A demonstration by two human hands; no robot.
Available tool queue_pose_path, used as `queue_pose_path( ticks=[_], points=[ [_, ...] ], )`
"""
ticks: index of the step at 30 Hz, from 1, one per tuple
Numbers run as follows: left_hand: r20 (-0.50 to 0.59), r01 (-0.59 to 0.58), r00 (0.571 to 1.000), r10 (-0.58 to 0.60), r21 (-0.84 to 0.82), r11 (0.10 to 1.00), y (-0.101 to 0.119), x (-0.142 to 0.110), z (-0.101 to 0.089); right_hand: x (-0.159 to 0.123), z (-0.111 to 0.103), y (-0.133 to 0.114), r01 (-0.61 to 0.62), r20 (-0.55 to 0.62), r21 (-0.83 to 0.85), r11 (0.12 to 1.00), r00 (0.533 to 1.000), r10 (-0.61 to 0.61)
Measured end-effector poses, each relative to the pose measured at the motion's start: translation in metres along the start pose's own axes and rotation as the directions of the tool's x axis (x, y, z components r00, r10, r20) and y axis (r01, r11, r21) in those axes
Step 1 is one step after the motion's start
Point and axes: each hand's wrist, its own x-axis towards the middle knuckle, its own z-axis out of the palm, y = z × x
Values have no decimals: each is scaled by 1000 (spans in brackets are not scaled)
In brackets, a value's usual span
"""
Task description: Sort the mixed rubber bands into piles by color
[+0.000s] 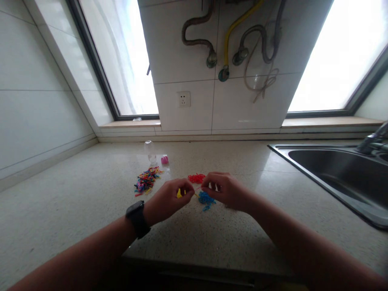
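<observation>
My left hand [174, 197], a dark watch on its wrist, pinches thumb and forefinger together; a thin yellow rubber band [195, 195] shows at the fingertips. Facing it, my right hand [224, 189] is closed in a pinch too, a faint reddish strand near its fingertips, too small to make out. Behind the hands lies a heap of red rubber bands [196, 178]. Blue rubber bands [206, 199] lie under the right fingers. Yellow rubber bands [181, 193] show partly behind the left hand. Farther left is a mixed multicoloured pile of rubber bands [147, 180].
A clear plastic bottle [150, 152] and a pink cap [164, 160] stand behind the mixed pile on the speckled countertop [100, 194]. A steel sink [333, 169] with a faucet [374, 139] is at the right. The tiled wall has a socket [183, 99] and hoses.
</observation>
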Motion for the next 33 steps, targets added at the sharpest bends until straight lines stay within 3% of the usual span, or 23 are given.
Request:
queue_pose_path(
  ticks=[7, 13, 22, 33],
  points=[
    [-53, -9, 998, 17, 151, 989, -30, 5, -16, -7, -20, 26, -83, -151, -31, 996, 986, 77],
    [-8, -8, 1000, 10, 241, 970, -54, 6, -22, -13, -33, 56, -200, -158, -107, 974, 970, 182],
    [84, -63, 996, 39, 304, 951, -56, 3, -20, -16, -34, 76, -231, -113, -176, 957, 971, 213],
    [-19, -65, 997, 75, 341, 938, -64, -2, -9, -19, -39, 93, -307, -55, -281, 909, 951, 304]
  ],
)
